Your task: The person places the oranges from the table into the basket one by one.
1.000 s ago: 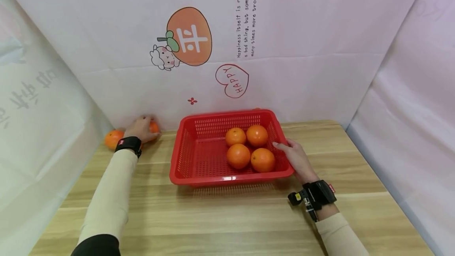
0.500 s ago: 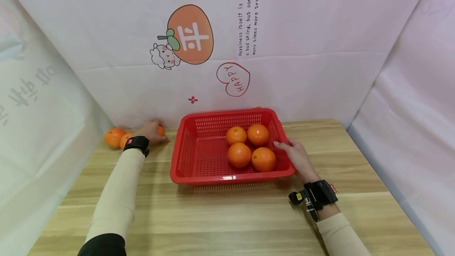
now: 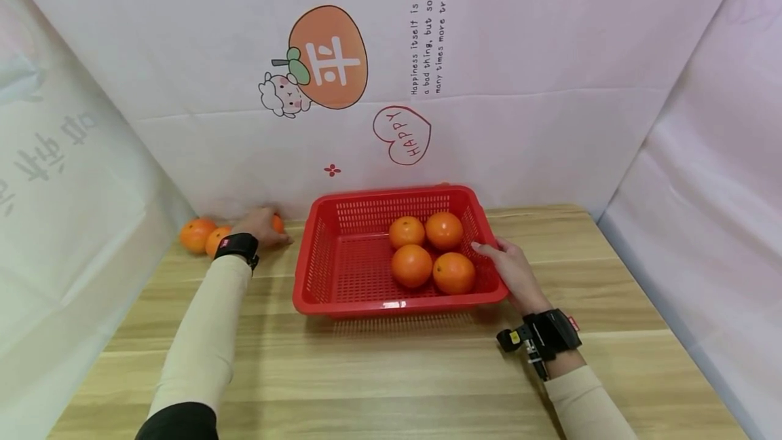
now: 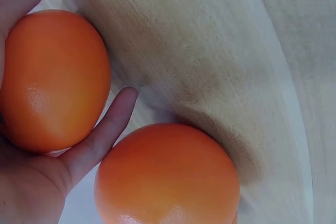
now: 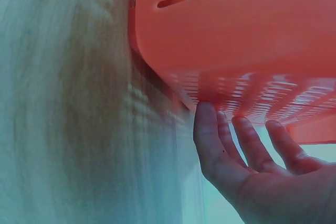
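Observation:
My left hand [image 3: 259, 226] is at the back left of the table, its fingers around an orange [image 4: 55, 80]; in the head view only a sliver of that fruit shows past the hand. Just left of it sit two more oranges, one at the wrist [image 3: 216, 240] and one farther out [image 3: 197, 235]. A red plastic basket [image 3: 360, 309] stands mid-table with several oranges [image 3: 411, 265] grouped in its right half. My right hand [image 3: 513, 270] grips the basket's right side, thumb over the rim; the right wrist view shows its fingers [image 5: 207, 129] against the slotted outer wall.
A printed white cloth [image 3: 525, 127] hangs right behind the table, and white sheets [image 3: 709, 189] close off both sides. Behind the basket's back rim, a small bit of orange colour [image 3: 443, 185] peeks out. Wood tabletop [image 3: 391, 386] stretches in front of the basket.
My left hand has shifted right toward the basket along the back edge with its orange, uncovering the orange by the wrist. My right hand and the basket stay in place.

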Available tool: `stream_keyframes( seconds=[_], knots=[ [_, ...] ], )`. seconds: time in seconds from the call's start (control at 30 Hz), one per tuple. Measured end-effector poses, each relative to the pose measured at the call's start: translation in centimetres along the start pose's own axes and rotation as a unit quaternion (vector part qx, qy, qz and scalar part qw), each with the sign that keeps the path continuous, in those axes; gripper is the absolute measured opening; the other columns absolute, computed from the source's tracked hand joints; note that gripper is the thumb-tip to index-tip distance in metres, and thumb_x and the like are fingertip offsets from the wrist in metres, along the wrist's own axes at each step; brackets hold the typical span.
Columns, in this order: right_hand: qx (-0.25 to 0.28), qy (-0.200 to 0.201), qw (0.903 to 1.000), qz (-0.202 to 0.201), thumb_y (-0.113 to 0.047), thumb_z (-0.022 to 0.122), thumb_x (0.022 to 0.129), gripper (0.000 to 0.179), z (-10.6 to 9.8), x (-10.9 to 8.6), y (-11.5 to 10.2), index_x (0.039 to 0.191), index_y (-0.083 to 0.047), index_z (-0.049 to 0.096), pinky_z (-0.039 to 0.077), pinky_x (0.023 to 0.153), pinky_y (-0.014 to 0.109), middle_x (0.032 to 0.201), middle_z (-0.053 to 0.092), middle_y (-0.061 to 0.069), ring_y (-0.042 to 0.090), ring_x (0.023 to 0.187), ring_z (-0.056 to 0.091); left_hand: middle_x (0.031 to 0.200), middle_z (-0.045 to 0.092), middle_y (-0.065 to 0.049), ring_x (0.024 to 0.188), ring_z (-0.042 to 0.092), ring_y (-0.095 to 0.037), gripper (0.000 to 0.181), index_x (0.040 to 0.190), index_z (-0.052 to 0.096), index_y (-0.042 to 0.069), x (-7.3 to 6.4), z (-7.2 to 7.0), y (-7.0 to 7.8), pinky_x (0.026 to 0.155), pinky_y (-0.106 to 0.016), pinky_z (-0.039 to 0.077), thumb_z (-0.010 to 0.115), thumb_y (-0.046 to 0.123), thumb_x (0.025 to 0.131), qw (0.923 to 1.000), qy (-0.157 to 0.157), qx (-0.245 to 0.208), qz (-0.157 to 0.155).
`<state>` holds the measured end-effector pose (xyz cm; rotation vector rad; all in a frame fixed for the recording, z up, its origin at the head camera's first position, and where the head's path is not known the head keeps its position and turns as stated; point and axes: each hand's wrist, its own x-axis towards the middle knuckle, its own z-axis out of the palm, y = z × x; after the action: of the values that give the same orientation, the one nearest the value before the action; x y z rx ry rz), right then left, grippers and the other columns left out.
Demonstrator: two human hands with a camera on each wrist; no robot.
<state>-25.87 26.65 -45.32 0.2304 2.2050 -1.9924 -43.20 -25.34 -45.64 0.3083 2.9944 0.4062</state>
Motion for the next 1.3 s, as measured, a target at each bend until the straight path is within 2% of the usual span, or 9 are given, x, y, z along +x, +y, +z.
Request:
stream_keyframes(
  seconds=[0.17,0.27,0.4,0.5,0.67,0.93,1.07,1.3],
  knots=[
    [-0.003,0.0,1.0,0.0,-0.044,0.058,0.106,0.066,-0.1,0.0,-0.1,0.16,-0.01,0.04,0.061,0.097,0.034,0.154,0.053,0.021,0.006,0.106,0.07,0.098,0.064,-0.015,0.086,0.059,-0.03,0.051,0.119,0.061,0.001,0.2,-0.1,0.3,0.071,-0.036,0.047,0.081,0.034,0.085,1.0,-0.001,0.005,0.0],
    [-0.004,-0.004,1.0,0.004,-0.045,0.059,0.106,0.067,-0.1,-0.1,-0.1,0.16,-0.011,0.04,0.061,0.097,0.035,0.154,0.053,0.021,0.007,0.107,0.071,0.093,0.064,-0.015,0.083,0.059,-0.031,0.048,0.113,0.062,-0.001,0.3,-0.1,0.6,0.071,-0.038,0.048,0.081,0.031,0.082,0.9999,0.009,0.01,-0.003],
    [0.001,-0.007,1.0,0.007,-0.045,0.06,0.105,0.067,0.2,-0.1,0.1,0.16,-0.011,0.04,0.061,0.097,0.035,0.154,0.054,0.021,0.008,0.107,0.071,0.089,0.062,-0.013,0.079,0.058,-0.029,0.043,0.106,0.062,0.001,0.5,0.1,0.5,0.066,-0.036,0.047,0.081,0.03,0.081,0.9998,0.01,0.004,-0.016],
    [0.001,-0.004,1.0,0.007,-0.045,0.059,0.106,0.068,0.3,-0.1,0.1,0.161,-0.011,0.039,0.061,0.098,0.036,0.154,0.053,0.02,0.008,0.108,0.07,0.09,0.063,-0.012,0.08,0.059,-0.028,0.042,0.109,0.062,0.003,0.6,-0.1,0.8,0.065,-0.034,0.047,0.079,0.03,0.082,0.9998,0.003,-0.009,-0.015],
    [0.001,0.001,1.0,0.005,-0.044,0.058,0.106,0.067,0.1,-0.1,0.1,0.16,-0.01,0.039,0.061,0.098,0.035,0.155,0.052,0.02,0.007,0.108,0.07,0.096,0.065,-0.012,0.086,0.061,-0.029,0.042,0.115,0.061,0.005,0.4,-1.0,2.1,0.071,-0.038,0.05,0.08,0.029,0.086,0.9994,0.01,-0.028,0.02],
    [0.002,-0.001,1.0,0.006,-0.045,0.059,0.105,0.068,0.1,-0.1,0.0,0.161,-0.011,0.039,0.061,0.097,0.034,0.154,0.053,0.02,0.006,0.107,0.071,0.098,0.067,-0.015,0.084,0.062,-0.028,0.046,0.113,0.063,0.002,-0.4,-1.2,3.9,0.07,-0.035,0.049,0.081,0.031,0.082,0.9956,0.027,-0.004,0.089],
    [0.005,0.001,1.0,0.003,-0.044,0.059,0.106,0.067,0.0,-0.1,0.1,0.16,-0.011,0.04,0.061,0.096,0.033,0.154,0.053,0.02,0.006,0.106,0.071,0.097,0.067,-0.014,0.083,0.061,-0.027,0.047,0.115,0.064,0.002,-0.8,-1.2,4.3,0.069,-0.033,0.048,0.081,0.029,0.08,0.9943,0.042,-0.007,0.098],
    [0.004,0.0,1.0,0.003,-0.045,0.059,0.105,0.068,0.0,-0.1,0.0,0.161,-0.012,0.039,0.061,0.097,0.034,0.155,0.052,0.02,0.006,0.107,0.07,0.1,0.065,-0.013,0.084,0.061,-0.028,0.042,0.115,0.063,0.006,-1.9,-1.9,4.9,0.067,-0.032,0.05,0.08,0.03,0.084,0.9908,0.067,-0.083,0.083]
  ],
)
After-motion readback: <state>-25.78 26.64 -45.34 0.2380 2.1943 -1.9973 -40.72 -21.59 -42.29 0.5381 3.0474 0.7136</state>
